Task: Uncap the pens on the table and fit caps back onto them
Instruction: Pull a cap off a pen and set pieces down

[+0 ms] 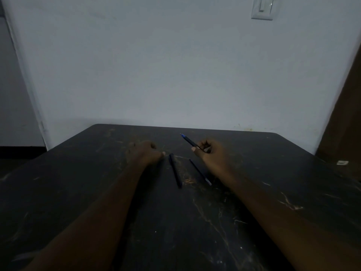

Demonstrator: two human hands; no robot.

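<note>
My right hand [210, 151] is closed around a dark pen with a blue end [188, 141], which slants up and to the left above the table. Two more dark pens lie on the black table [195, 222] between my hands: a thicker one [175, 170] and a thinner one with a pale tip [200, 172]. My left hand [145, 153] rests on the table just left of the thicker pen, fingers curled, thumb tip close to the pen's far end. Whether it holds anything is hidden in the dim light.
The table is scratched and dark, with its far edge against a white wall [175, 75]. A small white object [342, 162] lies near the right edge. A light switch [263, 7] sits high on the wall. A brown door [345, 124] stands at right.
</note>
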